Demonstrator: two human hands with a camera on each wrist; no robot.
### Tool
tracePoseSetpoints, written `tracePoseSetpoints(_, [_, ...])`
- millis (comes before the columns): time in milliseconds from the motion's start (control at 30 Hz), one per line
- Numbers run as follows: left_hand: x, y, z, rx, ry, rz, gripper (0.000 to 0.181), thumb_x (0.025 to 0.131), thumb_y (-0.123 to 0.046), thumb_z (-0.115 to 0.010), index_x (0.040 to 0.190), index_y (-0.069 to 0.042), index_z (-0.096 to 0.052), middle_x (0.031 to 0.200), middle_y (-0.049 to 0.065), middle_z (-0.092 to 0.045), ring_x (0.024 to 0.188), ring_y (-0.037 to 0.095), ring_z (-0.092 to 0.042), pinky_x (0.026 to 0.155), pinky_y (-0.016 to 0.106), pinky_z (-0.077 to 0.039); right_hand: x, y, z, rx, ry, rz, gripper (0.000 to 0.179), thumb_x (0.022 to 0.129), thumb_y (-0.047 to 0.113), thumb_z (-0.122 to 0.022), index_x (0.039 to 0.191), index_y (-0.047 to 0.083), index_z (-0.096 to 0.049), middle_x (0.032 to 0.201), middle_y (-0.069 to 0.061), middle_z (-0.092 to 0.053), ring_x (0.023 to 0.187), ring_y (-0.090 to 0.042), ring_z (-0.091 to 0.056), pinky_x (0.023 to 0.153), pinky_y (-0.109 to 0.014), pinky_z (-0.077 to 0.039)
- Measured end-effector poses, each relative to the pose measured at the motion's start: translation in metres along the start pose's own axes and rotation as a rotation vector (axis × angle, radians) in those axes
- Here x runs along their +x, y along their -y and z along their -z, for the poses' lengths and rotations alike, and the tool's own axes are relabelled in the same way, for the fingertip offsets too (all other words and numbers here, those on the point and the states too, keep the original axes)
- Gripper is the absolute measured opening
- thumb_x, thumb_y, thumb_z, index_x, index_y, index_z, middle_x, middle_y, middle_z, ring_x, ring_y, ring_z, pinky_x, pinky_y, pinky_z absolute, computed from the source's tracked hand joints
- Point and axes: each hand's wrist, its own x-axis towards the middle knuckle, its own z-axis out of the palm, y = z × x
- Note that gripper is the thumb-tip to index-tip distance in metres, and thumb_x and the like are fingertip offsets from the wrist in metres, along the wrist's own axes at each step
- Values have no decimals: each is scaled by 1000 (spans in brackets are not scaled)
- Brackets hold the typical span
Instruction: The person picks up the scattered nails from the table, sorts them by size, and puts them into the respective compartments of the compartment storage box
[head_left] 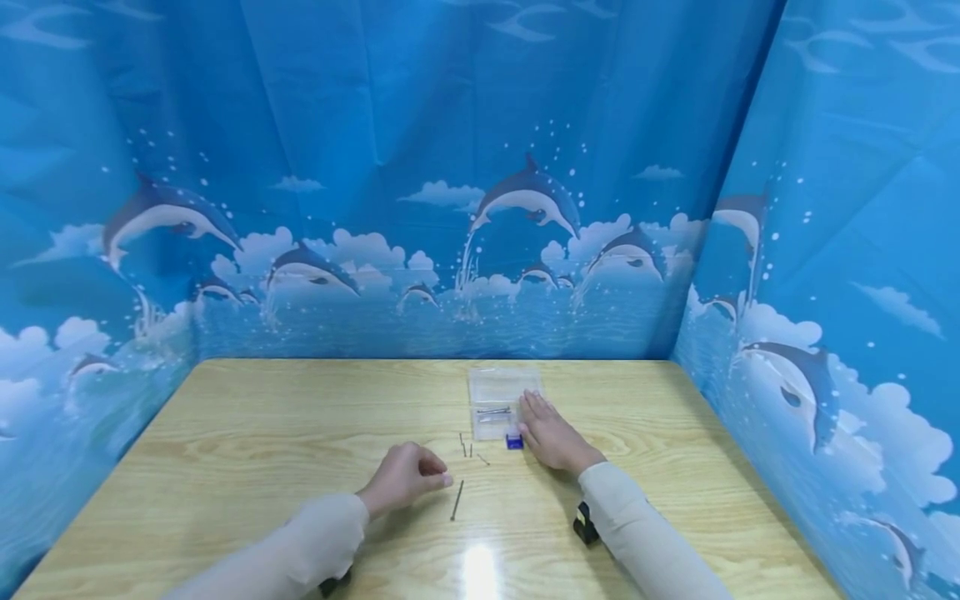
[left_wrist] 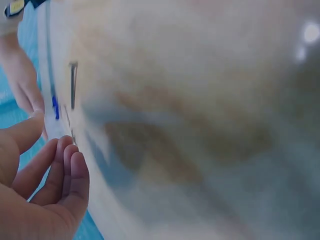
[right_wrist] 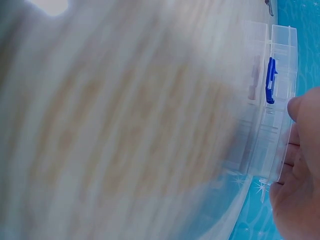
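Observation:
My left hand (head_left: 407,479) hovers low over the table, thumb and fingers loosely bent. A gap shows between thumb and fingertips in the left wrist view, with nothing visible in it. Just right of its fingertips lies a long thin metal piece with a head, like a nail or screw (head_left: 457,500). Smaller thin metal pieces (head_left: 462,445) lie beyond it. My right hand (head_left: 553,433) rests with extended fingers along the right edge of a clear plastic case (head_left: 504,384), which lies opened out. Long metal pieces (head_left: 493,410) lie inside it. The case's blue latch (right_wrist: 270,80) is near my right thumb.
The wood-grain table (head_left: 300,417) reaches back to a blue dolphin-print curtain (head_left: 375,167), which also runs along the right side. A bright reflection shows on the tabletop near the front. Dark bands (head_left: 585,525) sit at both wrists.

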Motion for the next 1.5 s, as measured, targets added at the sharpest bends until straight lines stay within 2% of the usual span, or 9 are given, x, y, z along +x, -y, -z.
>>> tracePoseSetpoints(233, [-22,3,-9,-19,24,-60,19,76,-15,-79,88,-2,-73,80,5,-72,69,11,-62,62,22,-52,-1,2,1,5,-1,0,56,106,28,-31,148,-6,-20,156,-23,-15,145,-35,-14,118,-45,-13])
tracePoseSetpoints(533, [-33,4,-22,17,-19,-45,22,71,-17,-83,86,-3,-74,79,4,-72,66,7,-60,60,21,-50,-1,3,-2,1,-7,0,56,106,28,-32,148,-6,-21,157,-22,-15,145,-34,-14,118,-44,-13])
tracePoseSetpoints(767, [-33,9,-29,45,-51,-72,22,70,-22,-84,81,-7,-74,75,1,-72,63,4,-60,60,20,-51,-1,3,-2,3,-4,2,55,106,28,-32,148,-6,-21,157,-22,-16,146,-33,-14,118,-44,-14])
tracePoseSetpoints(1067, [-29,10,-33,101,-92,-74,12,73,-18,-82,74,-12,-72,66,-9,-66,56,-2,-54,56,17,-47,0,2,-1,-9,2,2,56,106,29,-30,148,-6,-19,157,-22,-14,146,-33,-13,118,-44,-14])
tracePoseSetpoints(1267, [-27,11,-34,111,-101,-98,12,75,-21,-81,74,-13,-73,66,-9,-66,56,-2,-53,56,18,-47,0,1,0,-10,1,-2,56,106,29,-31,148,-6,-19,157,-22,-14,145,-34,-13,118,-45,-14])
tracePoseSetpoints(1500, [-24,9,-36,139,-116,-66,10,76,-18,-80,72,-14,-73,64,-10,-65,56,-1,-52,55,18,-45,0,1,0,-1,0,-1,56,106,28,-31,148,-7,-19,156,-23,-14,145,-35,-13,117,-46,-14])
